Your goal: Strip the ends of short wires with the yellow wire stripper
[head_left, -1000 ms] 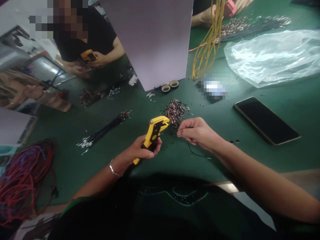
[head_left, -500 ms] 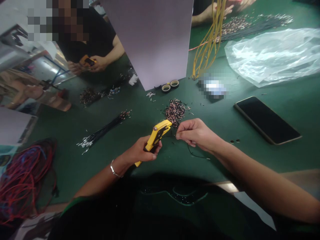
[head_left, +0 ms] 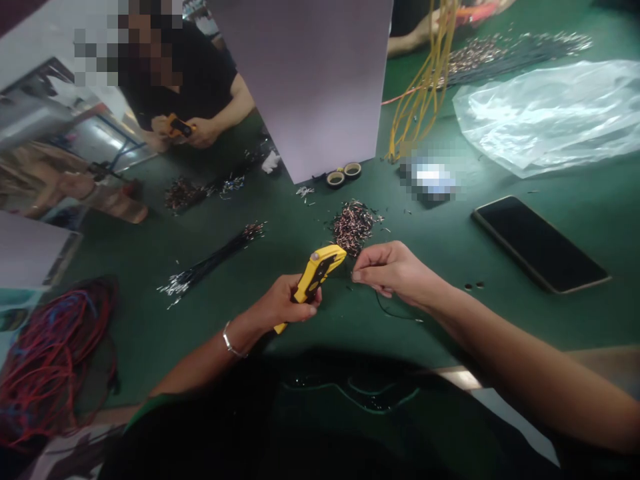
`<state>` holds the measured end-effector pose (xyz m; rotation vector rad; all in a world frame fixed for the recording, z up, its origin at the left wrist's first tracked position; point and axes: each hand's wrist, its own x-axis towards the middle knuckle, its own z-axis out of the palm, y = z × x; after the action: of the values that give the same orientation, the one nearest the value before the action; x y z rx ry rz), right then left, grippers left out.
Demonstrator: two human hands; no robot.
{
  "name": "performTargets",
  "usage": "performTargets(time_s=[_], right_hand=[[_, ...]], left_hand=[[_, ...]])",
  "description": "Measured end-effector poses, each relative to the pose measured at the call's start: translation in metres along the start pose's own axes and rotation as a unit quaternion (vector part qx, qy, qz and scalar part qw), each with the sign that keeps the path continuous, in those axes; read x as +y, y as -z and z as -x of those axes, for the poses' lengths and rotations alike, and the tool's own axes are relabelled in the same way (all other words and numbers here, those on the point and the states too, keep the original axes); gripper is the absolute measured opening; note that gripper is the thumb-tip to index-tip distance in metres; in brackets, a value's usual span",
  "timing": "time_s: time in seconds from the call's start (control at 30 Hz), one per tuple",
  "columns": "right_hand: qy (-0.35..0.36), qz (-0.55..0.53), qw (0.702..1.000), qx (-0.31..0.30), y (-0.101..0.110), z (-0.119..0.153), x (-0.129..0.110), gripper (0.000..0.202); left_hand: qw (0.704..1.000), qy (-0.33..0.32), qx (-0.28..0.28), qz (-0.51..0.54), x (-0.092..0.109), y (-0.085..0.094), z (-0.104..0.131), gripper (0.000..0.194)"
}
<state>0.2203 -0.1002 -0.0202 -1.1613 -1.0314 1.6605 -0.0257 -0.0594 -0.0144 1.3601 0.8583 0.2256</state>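
My left hand (head_left: 290, 300) is closed around a yellow and black wire stripper (head_left: 316, 270), its head pointing up and to the right. Just right of the tool's head, my right hand (head_left: 383, 267) pinches a thin black wire (head_left: 387, 310) between thumb and fingertips. The wire's tail hangs below the hand and curves to the right, ending in a bright tip. Whether its other end sits in the stripper's jaws is too small to tell. Beyond both hands lies a heap of short copper and black wire offcuts (head_left: 353, 225).
A bundle of black wires (head_left: 215, 261) lies to the left, and tangled red and blue cables (head_left: 55, 360) beyond it. Tape rolls (head_left: 344, 175) stand by a pale upright panel (head_left: 320, 87). At right are a phone (head_left: 540, 243) and clear plastic bag (head_left: 550, 117). Co-workers sit across the table.
The stripper's jaws look closer together than before. Both hands keep nearly the same place, while the whole view has shifted slightly. A co-worker's hands at the far left have moved a little.
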Motion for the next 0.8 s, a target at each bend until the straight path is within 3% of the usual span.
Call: performTargets(time_s=[0.37, 0.8], right_hand=[[-0.001, -0.005, 1.000, 0.003, 0.0009, -0.0011, 0.0010, 0.013], [-0.003, 0.013, 1.000, 0.006, -0.0016, 0.0018, 0.0014, 0.016]], left_hand=[[0.998, 0.010, 0.043, 0.038, 0.0065, -0.0030, 0.0004, 0.016], [0.996, -0.005, 0.074, 0.046, -0.0006, -0.0003, -0.0011, 0.012]])
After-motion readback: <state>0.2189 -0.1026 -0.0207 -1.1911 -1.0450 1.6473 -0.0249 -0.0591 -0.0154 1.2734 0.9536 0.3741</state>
